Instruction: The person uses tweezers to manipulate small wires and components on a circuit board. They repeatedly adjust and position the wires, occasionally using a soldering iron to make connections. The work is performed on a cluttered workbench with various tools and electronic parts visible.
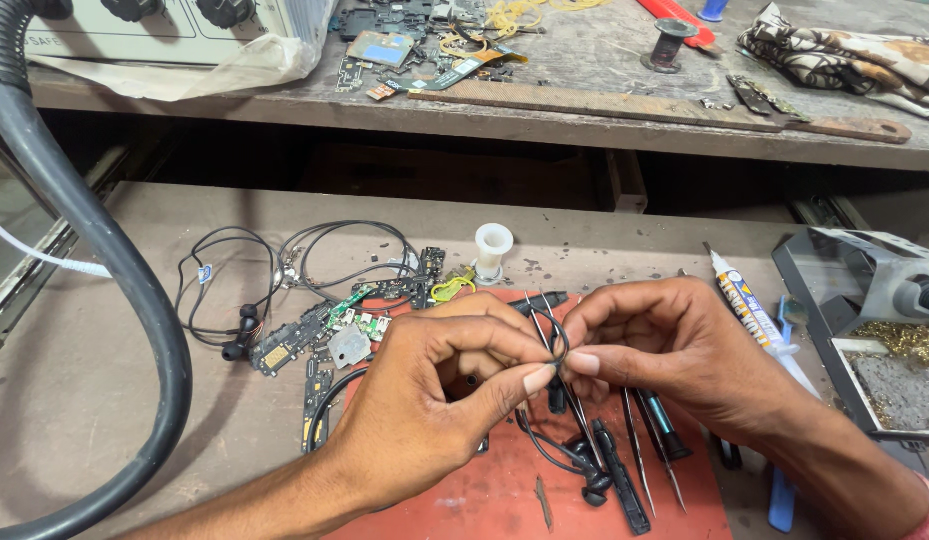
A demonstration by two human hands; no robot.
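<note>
Black thin earphone wire (556, 338) is being pinched into a small loop between left hand (439, 400) and right hand (674, 350), raised above the red mat (504, 490) for close working.

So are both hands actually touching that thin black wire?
Touching. The head view shows the left hand and right hand pinching the looped black wire between thumb and fingertips, no gap visible.

A white spool (492, 250), a glue tube (746, 305) and what may be small circuit boards (324, 335) are seen beside tangled black earphones (239, 330).
</note>
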